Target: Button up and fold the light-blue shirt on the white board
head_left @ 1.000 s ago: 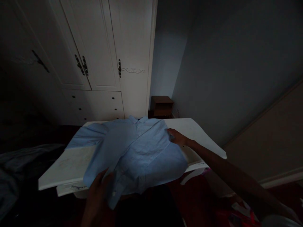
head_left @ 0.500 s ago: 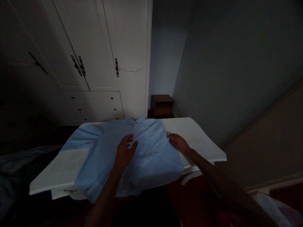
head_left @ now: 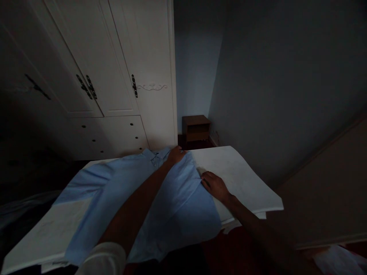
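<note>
A light blue button-up shirt [head_left: 126,183] lies spread, front side up, across a white table [head_left: 237,172], its collar at the far edge. One sleeve stretches out to the left; the right side is folded inward. My left hand [head_left: 176,155] reaches over the shirt to the shoulder right of the collar, its fingers closed on the fabric there. At the right edge of the shirt, my right hand [head_left: 214,185] pinches the cloth between curled fingers and thumb. My left forearm covers part of the shirt's middle.
Behind the table stands a white wardrobe [head_left: 155,114] with dark handles and drawers. A small brown nightstand [head_left: 197,121] is in the far corner by the grey wall [head_left: 272,95]. Dim cloth lies at far left, and a whitish bag-like item [head_left: 338,259] at lower right.
My left hand has moved from above the shirt's middle, forward and right, to the shoulder by the collar. My right hand stays at the shirt's right edge. The view has shifted slightly.
</note>
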`<state>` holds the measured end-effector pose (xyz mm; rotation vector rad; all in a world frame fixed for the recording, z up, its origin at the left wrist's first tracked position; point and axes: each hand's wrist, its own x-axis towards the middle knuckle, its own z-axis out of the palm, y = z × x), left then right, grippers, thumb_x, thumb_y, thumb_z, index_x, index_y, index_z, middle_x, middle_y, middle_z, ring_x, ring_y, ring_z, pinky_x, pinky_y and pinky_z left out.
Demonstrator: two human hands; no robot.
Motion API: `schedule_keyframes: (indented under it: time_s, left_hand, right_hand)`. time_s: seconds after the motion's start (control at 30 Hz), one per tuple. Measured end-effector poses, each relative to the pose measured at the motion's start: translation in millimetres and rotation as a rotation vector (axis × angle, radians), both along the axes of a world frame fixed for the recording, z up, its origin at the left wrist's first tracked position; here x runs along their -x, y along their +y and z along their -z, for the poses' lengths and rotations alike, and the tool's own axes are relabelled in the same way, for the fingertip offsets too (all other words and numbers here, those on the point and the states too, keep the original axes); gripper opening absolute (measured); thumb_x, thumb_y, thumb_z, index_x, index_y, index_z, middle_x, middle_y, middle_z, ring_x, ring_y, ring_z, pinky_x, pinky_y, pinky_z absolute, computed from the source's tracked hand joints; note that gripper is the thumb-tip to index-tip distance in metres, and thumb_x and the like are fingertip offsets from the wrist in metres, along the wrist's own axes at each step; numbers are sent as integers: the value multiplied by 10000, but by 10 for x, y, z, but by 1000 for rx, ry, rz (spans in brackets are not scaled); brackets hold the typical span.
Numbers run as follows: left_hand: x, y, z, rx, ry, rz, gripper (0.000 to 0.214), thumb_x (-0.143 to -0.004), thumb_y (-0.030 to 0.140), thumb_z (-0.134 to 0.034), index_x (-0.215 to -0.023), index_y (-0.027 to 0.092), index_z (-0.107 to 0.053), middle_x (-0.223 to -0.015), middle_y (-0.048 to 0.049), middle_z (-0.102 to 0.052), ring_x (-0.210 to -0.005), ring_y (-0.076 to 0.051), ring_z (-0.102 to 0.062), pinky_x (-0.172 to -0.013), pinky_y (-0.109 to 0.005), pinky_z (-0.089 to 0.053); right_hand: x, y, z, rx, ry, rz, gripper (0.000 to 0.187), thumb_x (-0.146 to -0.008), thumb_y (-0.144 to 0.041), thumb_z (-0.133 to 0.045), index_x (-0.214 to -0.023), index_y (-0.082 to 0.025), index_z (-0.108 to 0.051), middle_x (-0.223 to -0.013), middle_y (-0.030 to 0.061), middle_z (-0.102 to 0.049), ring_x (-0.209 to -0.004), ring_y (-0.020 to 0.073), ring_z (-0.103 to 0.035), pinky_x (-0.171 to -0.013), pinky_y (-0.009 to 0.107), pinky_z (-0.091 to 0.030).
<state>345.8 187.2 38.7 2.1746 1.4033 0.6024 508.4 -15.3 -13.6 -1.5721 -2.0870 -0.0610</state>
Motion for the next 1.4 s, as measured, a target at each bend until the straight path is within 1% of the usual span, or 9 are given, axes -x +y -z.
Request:
schedule_keyframes:
  time_s: [0.13,0.3,0.5,0.7,0.83,0.97,1.07,1.23,1.4]
  left_hand:
    - [-251,245,111,22,98,99,438,-809,516,-634,-1071,165,-647,-1091,-80,-707,-1027,-212,-648,-830,-242,-481]
    - [-460,518,237,44,205,212,395,-754,426,-721,-1029,145,-683,-1110,-95,-691,-1065,-258,-634,-882,-290,-496]
    - [-514,727,365,101,246,321,280,-911,342,-594,-1104,140,-619,-1122,-80,-643,-975,-195,-635,-856,-414,-540]
    - [-442,721,497,37,186,213,253,-822,136,-601,-1037,189,-721,-1055,-53,-723,-1024,-188,-652,-951,-287,-494]
    - [-434,687,521,16,148,200,271,-845,161,-535,-1020,211,-737,-1019,-24,-744,-1009,-176,-665,-925,-267,-506]
    - [-467,691,477,-1,138,224,261,-882,300,-538,-1025,196,-730,-1023,-42,-743,-1011,-188,-664,-928,-275,-499]
    - [-508,687,447,-16,145,263,309,-836,356,-616,-1075,184,-711,-1076,-53,-729,-1030,-196,-654,-947,-270,-482]
    - [-571,707,413,-11,184,345,175,-833,242,-596,-919,203,-743,-989,-26,-744,-996,-169,-658,-928,-254,-482]
    - [-532,754,368,-19,233,336,142,-865,237,-604,-889,149,-713,-971,-64,-728,-970,-182,-657,-937,-367,-487]
  right_hand:
    - [5,10,2,-41,-22,-15,168,-953,-197,-438,-916,-186,-601,-934,82,-649,-858,198,-612,-782,321,-515]
    - [8,54,-29,-18,-69,-27,133,-926,-175,-461,-887,-174,-589,-892,84,-639,-811,199,-608,-748,316,-518]
    - [7,45,-19,26,-133,-19,123,-904,-148,-467,-899,-167,-589,-900,91,-641,-850,211,-598,-790,328,-514]
    - [8,-78,-3,19,-121,-13,136,-910,-138,-457,-863,-172,-580,-895,92,-642,-823,209,-597,-769,326,-514]
    - [8,-110,11,20,-2,42,99,-911,-169,-490,-925,-170,-588,-939,95,-643,-866,208,-603,-798,326,-518]
    - [43,-65,-8,62,9,144,250,-873,-238,-583,-1101,-136,-583,-1052,134,-630,-973,256,-591,-868,385,-509]
    - [78,-3,-41,107,-76,156,232,-883,-248,-576,-1088,-150,-624,-993,122,-633,-922,247,-597,-836,364,-510]
    - [94,68,-49,72,-104,104,189,-920,-261,-534,-1037,-192,-665,-919,97,-654,-863,217,-608,-800,325,-509]
    - [89,48,-12,74,-64,156,159,-902,-223,-549,-1011,-189,-658,-951,95,-661,-855,212,-626,-775,311,-523]
